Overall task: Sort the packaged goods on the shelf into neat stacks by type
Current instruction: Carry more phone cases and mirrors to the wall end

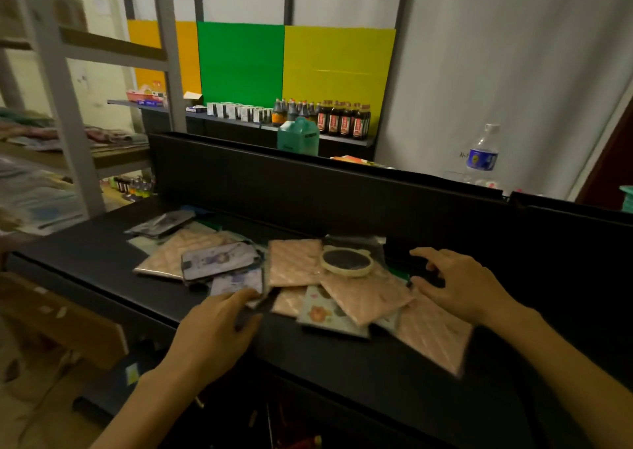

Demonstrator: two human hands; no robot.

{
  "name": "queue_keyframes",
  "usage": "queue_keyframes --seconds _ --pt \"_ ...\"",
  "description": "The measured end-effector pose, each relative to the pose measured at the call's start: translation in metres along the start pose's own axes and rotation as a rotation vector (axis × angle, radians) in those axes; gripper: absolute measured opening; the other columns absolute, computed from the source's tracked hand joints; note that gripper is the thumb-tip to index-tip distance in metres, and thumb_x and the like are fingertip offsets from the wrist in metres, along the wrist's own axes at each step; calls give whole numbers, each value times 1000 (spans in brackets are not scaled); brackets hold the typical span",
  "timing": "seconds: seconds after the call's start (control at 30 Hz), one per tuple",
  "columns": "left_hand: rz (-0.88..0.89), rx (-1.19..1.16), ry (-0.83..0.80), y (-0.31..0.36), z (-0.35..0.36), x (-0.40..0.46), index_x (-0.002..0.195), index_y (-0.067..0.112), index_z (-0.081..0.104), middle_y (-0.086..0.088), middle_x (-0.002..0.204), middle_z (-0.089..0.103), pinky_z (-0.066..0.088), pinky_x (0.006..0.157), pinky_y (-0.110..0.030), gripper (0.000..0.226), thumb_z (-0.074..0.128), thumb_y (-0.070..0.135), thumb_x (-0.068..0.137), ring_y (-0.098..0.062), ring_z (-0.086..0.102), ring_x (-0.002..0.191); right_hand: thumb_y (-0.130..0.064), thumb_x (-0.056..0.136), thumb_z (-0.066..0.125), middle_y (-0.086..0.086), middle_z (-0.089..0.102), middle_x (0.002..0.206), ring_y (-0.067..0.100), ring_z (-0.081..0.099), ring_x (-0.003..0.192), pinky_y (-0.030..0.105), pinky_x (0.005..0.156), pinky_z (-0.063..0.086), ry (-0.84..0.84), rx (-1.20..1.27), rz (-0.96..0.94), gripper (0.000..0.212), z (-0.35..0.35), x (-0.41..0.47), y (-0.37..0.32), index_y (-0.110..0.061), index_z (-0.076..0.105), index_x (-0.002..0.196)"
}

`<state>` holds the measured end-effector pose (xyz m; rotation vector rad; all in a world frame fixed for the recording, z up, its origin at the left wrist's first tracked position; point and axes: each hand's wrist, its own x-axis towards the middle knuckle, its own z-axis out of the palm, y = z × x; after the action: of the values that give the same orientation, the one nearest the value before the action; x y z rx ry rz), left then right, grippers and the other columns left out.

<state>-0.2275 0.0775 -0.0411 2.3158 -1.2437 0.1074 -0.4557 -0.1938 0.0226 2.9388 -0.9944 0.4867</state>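
Head view: the sorting looks barely begun, judging by how things lie. The packaged goods sit in one loose, overlapping spread on the black shelf [102, 243], and no tidy stack of any type shows.

Taking the round cream-rimmed mirror [346, 260] as landmark: it rests on top of the heap, partly on a pink quilted pouch [294, 262] just to its left. A second pink pouch [368, 298] lies tilted just below it, a third [435, 332] lower right near the shelf's front edge, a fourth [171, 253] well to the left, and a corner of what may be a fifth peeks out lower left. So four pink pouches are sure, perhaps five.

Left of the mirror lie two illustrated phone cases [219, 260], one overlapping the other. A dark packet [161, 224] sits far left toward the back. A pale card with bear prints [325, 311] lies below the mirror. Greenish items under the pile are too hidden to count.

The left hand [215, 332], lower left of the mirror, has its fingers laid on the lower phone case's edge; whether it grips is unclear. The right hand [455, 284], right of the mirror, is spread with fingers loosely bent, its thumb beside the tilted pouch, holding nothing visible.

All grouping by type remains to be done.
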Motion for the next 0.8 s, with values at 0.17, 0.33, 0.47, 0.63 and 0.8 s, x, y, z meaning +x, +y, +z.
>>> queue_keyframes --seconds 0.17,0.33,0.47,0.63,0.8 --pt "75 -36 -1 -49 -13 20 129 37 47 9 116 60 51 82 -30 39 50 45 91 -13 57 104 -52 85 57 -7 55 105 7 56 87 31 79 52 -26 126 145 51 15 12 -38 -39 45 132" --pt "162 -62 -84 -101 -39 32 129 33 48 8 112 60 51 81 -32 38 52 40 92 -14 57 100 -47 86 59 -1 57 105 16 58 93 36 85 52 -75 265 342 52 26 11 -83 -35 44 134" --pt "183 -74 -78 -136 -53 43 128 34 49 7 118 58 49 79 -28 38 52 40 91 -14 56 105 -46 90 54 7 56 123 24 56 107 35 89 47 -49 274 483 53 34 7 -112 -32 38 139" --pt "199 -101 -99 -168 -58 51 127 37 50 8 123 55 50 80 -29 36 52 39 91 -14 55 105 -49 91 52 11 53 132 27 53 114 30 82 40 -36 219 568 59 39 0 -146 -28 32 143" --pt "241 -98 -59 -179 -60 69 121 33 55 6 125 55 49 83 -32 31 53 38 91 -18 54 108 -49 86 58 11 54 129 26 55 110 35 86 48 -14 221 624 60 39 8 -146 -32 36 139"
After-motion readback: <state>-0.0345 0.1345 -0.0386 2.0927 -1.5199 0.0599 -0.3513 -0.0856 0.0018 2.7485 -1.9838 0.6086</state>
